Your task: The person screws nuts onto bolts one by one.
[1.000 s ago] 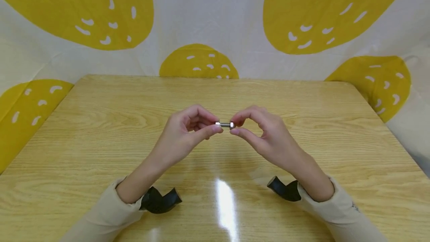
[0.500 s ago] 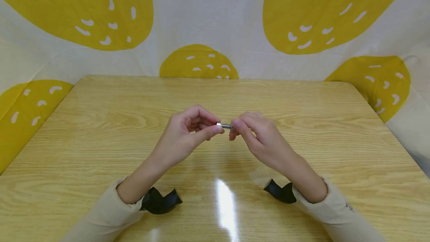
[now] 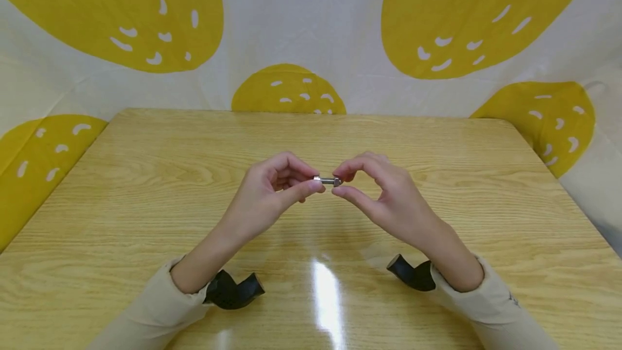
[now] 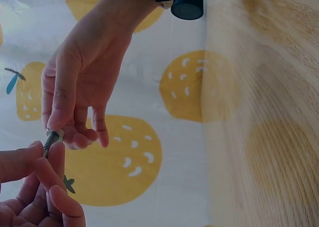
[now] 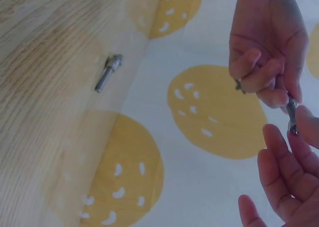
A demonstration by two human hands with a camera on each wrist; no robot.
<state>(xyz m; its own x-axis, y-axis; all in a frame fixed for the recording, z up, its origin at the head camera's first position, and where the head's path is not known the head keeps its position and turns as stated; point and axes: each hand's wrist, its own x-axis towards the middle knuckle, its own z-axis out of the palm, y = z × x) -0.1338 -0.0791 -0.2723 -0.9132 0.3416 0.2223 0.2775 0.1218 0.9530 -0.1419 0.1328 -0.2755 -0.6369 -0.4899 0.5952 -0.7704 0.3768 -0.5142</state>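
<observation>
A small silver bolt (image 3: 328,181) is held level above the table between the two hands. My left hand (image 3: 264,193) pinches its head (image 3: 317,178) between thumb and forefinger, the other fingers curled behind. Toward the bolt's far end sits a hex nut (image 3: 337,181). The thumb and forefinger of my right hand (image 3: 389,193) close on that nut from below and above. In the left wrist view the threads (image 4: 47,144) show between the hands. Seen from the right wrist, the bolt (image 5: 292,110) is partly covered by fingertips.
The wooden table (image 3: 146,215) reaches back to a white cloth (image 3: 301,15) with yellow fruit shapes. Black curved pieces stick out from both cuffs (image 3: 238,291). In the right wrist view a bolt-shaped metal piece (image 5: 107,73) shows against the wood.
Half a second ago my right hand was turned over with its fingers covering the nut. It has since turned back, and the nut shows again. The left hand has stayed nearly still.
</observation>
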